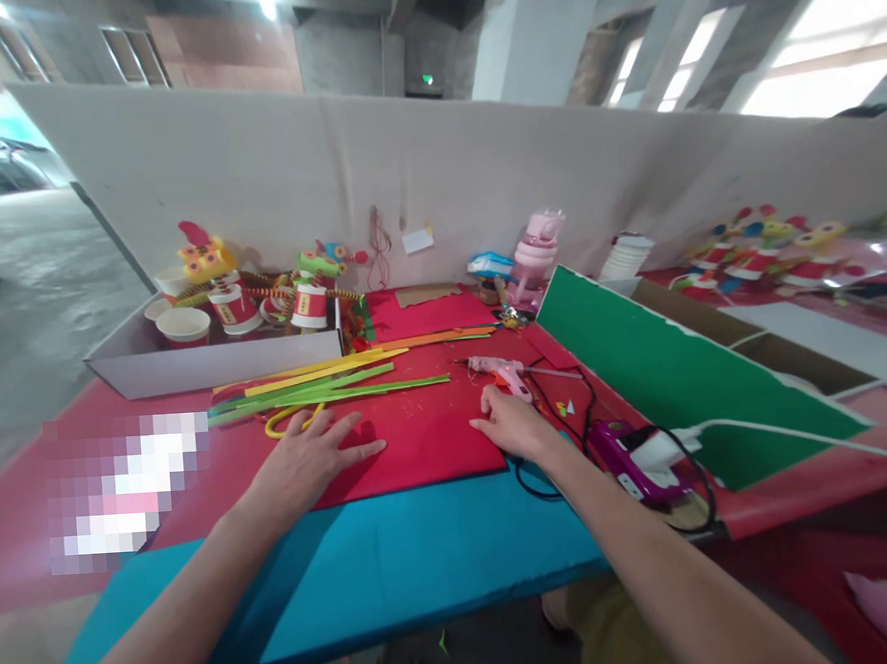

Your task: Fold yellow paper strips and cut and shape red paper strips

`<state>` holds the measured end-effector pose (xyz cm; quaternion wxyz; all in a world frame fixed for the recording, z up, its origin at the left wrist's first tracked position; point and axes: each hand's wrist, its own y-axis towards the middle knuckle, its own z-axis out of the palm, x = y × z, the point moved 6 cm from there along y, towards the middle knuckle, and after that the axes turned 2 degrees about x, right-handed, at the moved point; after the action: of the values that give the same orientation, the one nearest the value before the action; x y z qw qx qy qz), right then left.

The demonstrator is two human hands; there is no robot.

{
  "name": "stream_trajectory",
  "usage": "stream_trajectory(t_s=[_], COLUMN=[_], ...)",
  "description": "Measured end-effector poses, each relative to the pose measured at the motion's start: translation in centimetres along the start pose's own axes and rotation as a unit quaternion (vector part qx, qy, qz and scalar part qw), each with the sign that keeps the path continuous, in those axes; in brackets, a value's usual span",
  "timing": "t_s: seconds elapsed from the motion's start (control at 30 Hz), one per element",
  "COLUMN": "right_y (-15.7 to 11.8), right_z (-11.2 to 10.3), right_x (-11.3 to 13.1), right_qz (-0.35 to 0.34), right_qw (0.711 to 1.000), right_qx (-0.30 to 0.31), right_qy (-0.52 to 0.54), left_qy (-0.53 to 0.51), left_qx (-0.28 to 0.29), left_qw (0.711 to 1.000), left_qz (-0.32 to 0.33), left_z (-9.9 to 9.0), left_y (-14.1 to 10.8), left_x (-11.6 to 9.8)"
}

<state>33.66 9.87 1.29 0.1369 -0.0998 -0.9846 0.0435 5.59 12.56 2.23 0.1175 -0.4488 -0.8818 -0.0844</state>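
My left hand (312, 463) lies with spread fingers on the red sheet (427, 443), holding nothing. Just beyond its fingertips are yellow-handled scissors (284, 422) and several green strips (342, 386) and yellow strips (318, 370). My right hand (510, 420) has its fingers curled down at the right part of the red sheet, close to a pink glue gun (500, 371); whether something small is between the fingers is hidden. The glue gun lies on its side, its nozzle pointing left.
A white box (212, 366) with paper cups and toy figures stands at the back left. A green panel (679, 378) leans at the right, by a purple power strip (632, 466) with cables. A pink fan (540, 251) stands before the grey partition (253, 163).
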Motion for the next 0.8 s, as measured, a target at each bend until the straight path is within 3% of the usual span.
stream_trajectory(t_s=[0.07, 0.13, 0.2, 0.3, 0.37, 0.53, 0.67, 0.8], right_y=[-0.5, -1.4, -3.1, -6.5, -8.1, -8.6, -7.6, -5.9], right_z=[-0.7, -1.9, -2.4, -0.1, 2.0, 5.2, 5.0, 4.6], right_x=[0.4, 1.9, 5.0, 10.6, 12.7, 12.5, 10.6, 9.1], right_qz=[0.007, -0.022, -0.112, -0.322, -0.370, -0.317, -0.270, -0.200], right_qw=[1.000, 0.996, 0.981, 0.938, 0.924, 0.948, 0.962, 0.979], right_qx=[-0.015, -0.078, -0.148, -0.124, -0.093, -0.006, 0.024, 0.012], right_qy=[-0.016, -0.041, -0.057, -0.043, -0.035, -0.028, -0.030, -0.039], left_qy=[-0.009, -0.014, -0.017, -0.011, -0.001, 0.026, 0.029, 0.017], left_qx=[0.002, 0.006, 0.009, 0.001, -0.005, 0.005, 0.011, 0.016], left_qw=[1.000, 1.000, 1.000, 1.000, 1.000, 1.000, 1.000, 1.000], left_qz=[0.001, 0.001, 0.003, 0.005, 0.006, 0.012, 0.008, -0.004], left_z=[0.3, 0.3, 0.1, -0.2, -0.3, -0.2, -0.1, 0.1], left_y=[0.1, 0.1, 0.1, 0.1, 0.1, 0.0, -0.2, -0.2], left_x=[0.3, 0.4, 0.4, 0.2, 0.1, 0.0, 0.0, 0.3])
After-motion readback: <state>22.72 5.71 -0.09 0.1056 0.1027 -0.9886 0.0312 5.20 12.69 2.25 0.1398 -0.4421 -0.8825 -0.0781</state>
